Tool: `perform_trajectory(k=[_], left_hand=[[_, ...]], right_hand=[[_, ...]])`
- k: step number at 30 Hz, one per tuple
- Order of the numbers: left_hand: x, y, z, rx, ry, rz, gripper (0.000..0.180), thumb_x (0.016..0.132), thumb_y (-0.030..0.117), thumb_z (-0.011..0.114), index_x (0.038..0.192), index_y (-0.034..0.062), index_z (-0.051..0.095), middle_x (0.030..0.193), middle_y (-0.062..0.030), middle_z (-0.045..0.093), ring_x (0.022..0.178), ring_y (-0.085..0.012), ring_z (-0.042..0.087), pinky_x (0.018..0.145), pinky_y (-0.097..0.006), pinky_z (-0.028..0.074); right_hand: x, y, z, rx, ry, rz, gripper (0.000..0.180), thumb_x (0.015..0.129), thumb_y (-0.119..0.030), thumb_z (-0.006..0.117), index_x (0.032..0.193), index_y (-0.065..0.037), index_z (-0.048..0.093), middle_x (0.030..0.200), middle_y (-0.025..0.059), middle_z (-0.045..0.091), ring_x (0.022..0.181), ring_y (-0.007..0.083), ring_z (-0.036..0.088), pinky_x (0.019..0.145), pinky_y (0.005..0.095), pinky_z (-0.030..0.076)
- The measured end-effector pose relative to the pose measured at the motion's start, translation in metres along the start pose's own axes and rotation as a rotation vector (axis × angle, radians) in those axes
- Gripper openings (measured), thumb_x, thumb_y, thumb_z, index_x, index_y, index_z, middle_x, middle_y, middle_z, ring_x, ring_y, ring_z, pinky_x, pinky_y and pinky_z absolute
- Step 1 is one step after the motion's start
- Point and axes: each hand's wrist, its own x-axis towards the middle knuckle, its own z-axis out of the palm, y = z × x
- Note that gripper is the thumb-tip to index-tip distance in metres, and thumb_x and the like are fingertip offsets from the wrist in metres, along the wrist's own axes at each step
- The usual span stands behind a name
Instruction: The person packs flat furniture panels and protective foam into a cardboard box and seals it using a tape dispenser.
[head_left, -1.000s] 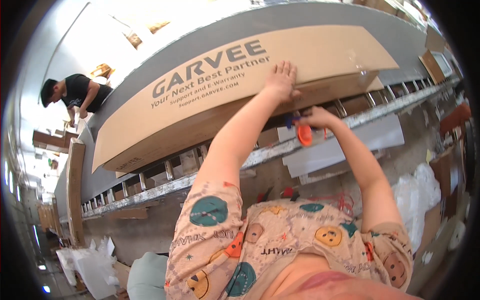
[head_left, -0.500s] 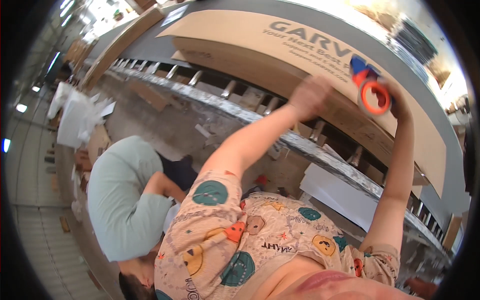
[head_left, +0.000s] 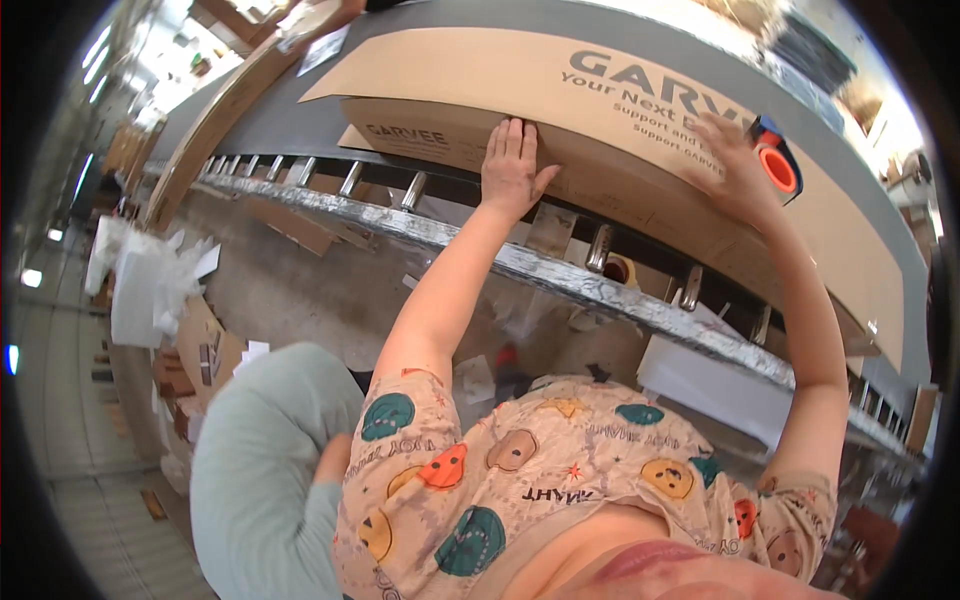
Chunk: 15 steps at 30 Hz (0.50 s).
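Observation:
A long brown cardboard box (head_left: 450, 75) with dark print lies on the conveyor in front of me. My left hand (head_left: 513, 172) is open, its fingers stretched flat against the box's near side by the top edge. Farther right, my right hand (head_left: 735, 175) reaches over the top flap, somewhat blurred, with its fingers extended. A blue tape dispenser with an orange hub (head_left: 778, 168) rests on the box just beyond the right hand, apart from its fingers.
A metal conveyor rail with rollers (head_left: 450, 232) runs along the box's near side. A person in pale green (head_left: 270, 450) bends at my left. Foam sheets (head_left: 160, 285) and cardboard scraps lie at the left. Someone's arm (head_left: 325, 22) shows at the far upper left.
My right hand has let go of the tape dispenser, which now sits on the box. My left hand has moved left onto the box side. The person in green has shifted lower.

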Motion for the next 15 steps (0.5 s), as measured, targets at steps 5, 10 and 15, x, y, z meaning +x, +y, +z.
perform_trajectory(k=[5,10,15], left_hand=[[0.027,-0.023,0.008,-0.017,-0.136,0.093,0.049,0.068,0.029,0.074,0.105,0.0011,0.059,0.112,-0.0140,0.057,0.102,-0.0300,0.055,0.086,-0.037,0.047],[0.041,-0.038,0.023,-0.157,0.064,0.191,0.032,0.067,0.032,0.071,0.081,0.0035,0.063,0.085,-0.0091,0.061,0.085,-0.0254,0.057,0.076,-0.036,0.047],[0.018,-0.053,0.011,-0.238,0.189,0.105,0.022,0.072,0.018,0.071,0.088,0.0049,0.064,0.091,-0.0100,0.064,0.098,-0.0256,0.059,0.080,-0.039,0.049]], right_hand=[[0.069,-0.055,0.056,-0.159,-0.259,-0.130,0.084,0.077,-0.041,0.067,0.143,-0.007,0.027,0.149,0.0115,0.024,0.140,0.0279,0.018,0.114,0.0410,0.018],[0.077,-0.060,0.100,-0.191,-0.176,-0.125,0.083,0.074,-0.018,0.068,0.141,0.000,0.024,0.148,0.0134,0.026,0.139,0.0280,0.020,0.115,0.0366,0.020],[0.084,-0.070,0.107,-0.216,-0.151,-0.157,0.083,0.072,-0.015,0.068,0.141,0.001,0.024,0.148,0.0146,0.026,0.138,0.0296,0.022,0.113,0.0383,0.022]])
